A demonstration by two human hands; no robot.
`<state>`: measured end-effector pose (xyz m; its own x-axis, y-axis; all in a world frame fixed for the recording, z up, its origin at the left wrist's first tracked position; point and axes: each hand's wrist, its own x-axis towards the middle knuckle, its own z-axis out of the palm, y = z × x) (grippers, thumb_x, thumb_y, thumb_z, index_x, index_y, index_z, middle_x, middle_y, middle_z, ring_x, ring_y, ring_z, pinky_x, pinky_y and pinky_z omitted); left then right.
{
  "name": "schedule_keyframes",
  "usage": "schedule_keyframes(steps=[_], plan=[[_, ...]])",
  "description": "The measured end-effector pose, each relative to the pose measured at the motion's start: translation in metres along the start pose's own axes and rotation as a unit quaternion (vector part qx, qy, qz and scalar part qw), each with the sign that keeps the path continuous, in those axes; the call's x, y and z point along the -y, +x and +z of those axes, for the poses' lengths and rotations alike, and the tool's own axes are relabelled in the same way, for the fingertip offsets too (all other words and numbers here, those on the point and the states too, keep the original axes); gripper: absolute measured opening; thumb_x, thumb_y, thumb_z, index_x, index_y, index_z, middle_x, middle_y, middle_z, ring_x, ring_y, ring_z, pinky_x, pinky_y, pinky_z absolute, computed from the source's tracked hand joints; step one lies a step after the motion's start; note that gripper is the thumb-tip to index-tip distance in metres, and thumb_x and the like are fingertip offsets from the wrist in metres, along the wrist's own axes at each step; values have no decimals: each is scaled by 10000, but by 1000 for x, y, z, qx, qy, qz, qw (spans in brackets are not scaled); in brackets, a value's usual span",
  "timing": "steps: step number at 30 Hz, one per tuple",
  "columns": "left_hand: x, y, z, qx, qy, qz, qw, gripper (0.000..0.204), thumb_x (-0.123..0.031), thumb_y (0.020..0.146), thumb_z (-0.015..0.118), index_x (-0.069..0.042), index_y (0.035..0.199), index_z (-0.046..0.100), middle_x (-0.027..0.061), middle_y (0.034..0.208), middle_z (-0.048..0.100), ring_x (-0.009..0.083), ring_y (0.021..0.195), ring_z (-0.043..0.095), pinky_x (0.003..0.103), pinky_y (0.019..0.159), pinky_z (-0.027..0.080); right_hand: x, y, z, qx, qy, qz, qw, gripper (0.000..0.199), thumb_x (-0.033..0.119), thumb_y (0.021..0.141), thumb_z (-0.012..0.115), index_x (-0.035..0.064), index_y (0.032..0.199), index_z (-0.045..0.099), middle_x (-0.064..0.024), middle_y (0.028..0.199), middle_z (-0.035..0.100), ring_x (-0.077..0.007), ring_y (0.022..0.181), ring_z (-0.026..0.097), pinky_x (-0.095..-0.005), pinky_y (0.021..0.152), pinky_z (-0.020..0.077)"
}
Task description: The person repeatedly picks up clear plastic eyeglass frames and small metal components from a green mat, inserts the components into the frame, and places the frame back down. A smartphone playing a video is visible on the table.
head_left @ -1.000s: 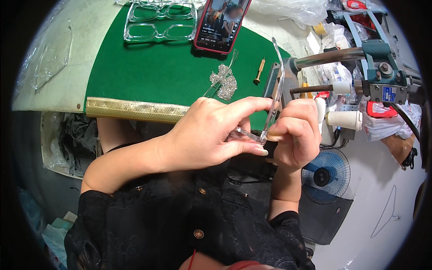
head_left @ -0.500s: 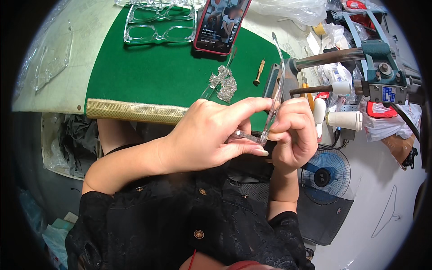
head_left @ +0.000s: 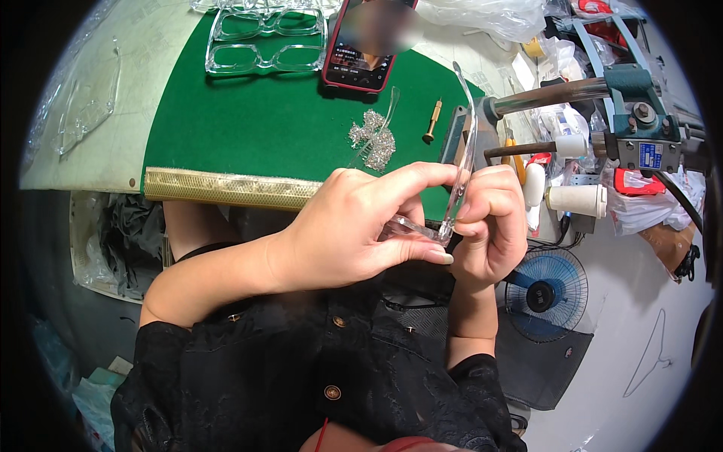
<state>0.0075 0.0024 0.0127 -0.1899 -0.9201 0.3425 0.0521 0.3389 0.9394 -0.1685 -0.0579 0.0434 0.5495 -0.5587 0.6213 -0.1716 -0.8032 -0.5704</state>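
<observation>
Little has shifted since a second ago: both the left hand (head_left: 354,230) and right hand (head_left: 489,226) still pinch the clear eyeglass frame (head_left: 459,162) above the green mat (head_left: 248,120), where twisting at its hinge could snap the plastic.

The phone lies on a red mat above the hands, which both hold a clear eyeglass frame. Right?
Not quite: the head view shows the phone on a green mat, not red. Left hand and right hand do both hold the clear eyeglass frame.
</observation>
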Motion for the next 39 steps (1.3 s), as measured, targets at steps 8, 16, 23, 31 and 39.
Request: schedule_keyframes(steps=[8,16,23,31,39], plan=[[0,2,-1,17,-65,-33,997,631,-42,756,764,7,1313,472,48,723,669,79,674,639,231,653,506,1,1,-3,15,-9,-21,1000,180,198,790,706,63,783,587,-51,752,568,-202,705,529,-309,660,422],[1,0,-1,-15,25,3,1000,692,-82,717,800,-11,1321,471,69,694,650,96,643,639,226,651,503,-1,-6,6,-28,134,39,990,174,117,804,715,31,817,564,-67,781,569,-177,730,528,-281,682,430],[4,-1,3,-32,30,19,999,690,-17,727,773,-22,1336,448,64,726,640,102,652,628,230,665,495,-6,-11,10,-25,280,90,955,182,57,845,682,33,903,511,-66,858,549,-147,783,511,-256,736,429],[6,19,14,-50,-3,39,998,693,61,782,670,-50,1391,357,60,774,640,119,741,637,249,720,498,-11,-11,3,-59,353,196,913,288,201,858,699,-7,973,536,-53,925,528,-114,851,519,-234,769,424],[28,78,45,-64,72,101,990,452,-76,803,692,-62,1218,514,111,810,701,250,761,707,305,665,535,-19,-5,-36,-183,234,184,937,323,177,867,681,-75,1056,612,-85,989,635,-123,883,577,-240,820,437]])
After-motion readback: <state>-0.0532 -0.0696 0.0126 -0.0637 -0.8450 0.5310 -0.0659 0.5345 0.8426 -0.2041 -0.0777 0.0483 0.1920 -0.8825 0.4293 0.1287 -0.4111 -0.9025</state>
